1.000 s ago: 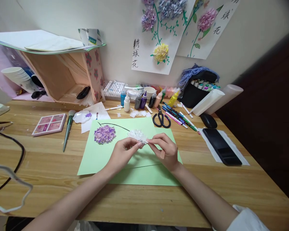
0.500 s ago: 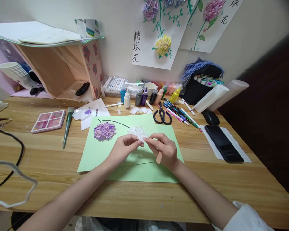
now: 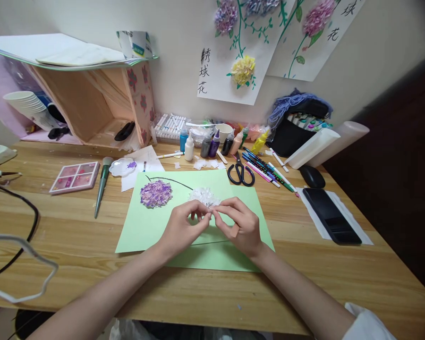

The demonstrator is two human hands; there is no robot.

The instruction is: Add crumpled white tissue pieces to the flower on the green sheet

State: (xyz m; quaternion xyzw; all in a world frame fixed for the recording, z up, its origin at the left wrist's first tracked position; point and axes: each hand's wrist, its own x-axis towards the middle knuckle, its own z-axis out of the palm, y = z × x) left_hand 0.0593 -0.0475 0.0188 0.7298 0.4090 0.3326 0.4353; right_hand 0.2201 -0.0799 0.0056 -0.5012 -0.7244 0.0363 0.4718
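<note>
My left hand (image 3: 186, 224) and my right hand (image 3: 239, 226) meet over the green paper (image 3: 134, 231), fingertips pinched together around a small scrap of white paper (image 3: 211, 208), mostly hidden by the fingers. The end of a flat wooden craft stick (image 3: 235, 230) pokes out from under my right hand's curled fingers. Just beyond the fingertips lies a white paper flower (image 3: 203, 194), its lower part covered by my hands. Left of it, a purple and pink paper flower (image 3: 156, 193) sits on the green sheet. A thin dark stem line (image 3: 172, 179) runs between the two flowers.
Black-handled scissors (image 3: 241, 174) lie by the sheet's upper right corner, near several pens (image 3: 265, 167). Paint bottles (image 3: 214, 145) stand behind white paper scraps (image 3: 207, 164). A brush (image 3: 102, 189) and a pink palette (image 3: 74, 177) are at left, a phone (image 3: 331, 216) at right.
My fingertips have closed together over the white scrap, which shows less now. Both hands sit slightly lower relative to the white flower, and the craft stick shows less. The view has shifted a little.
</note>
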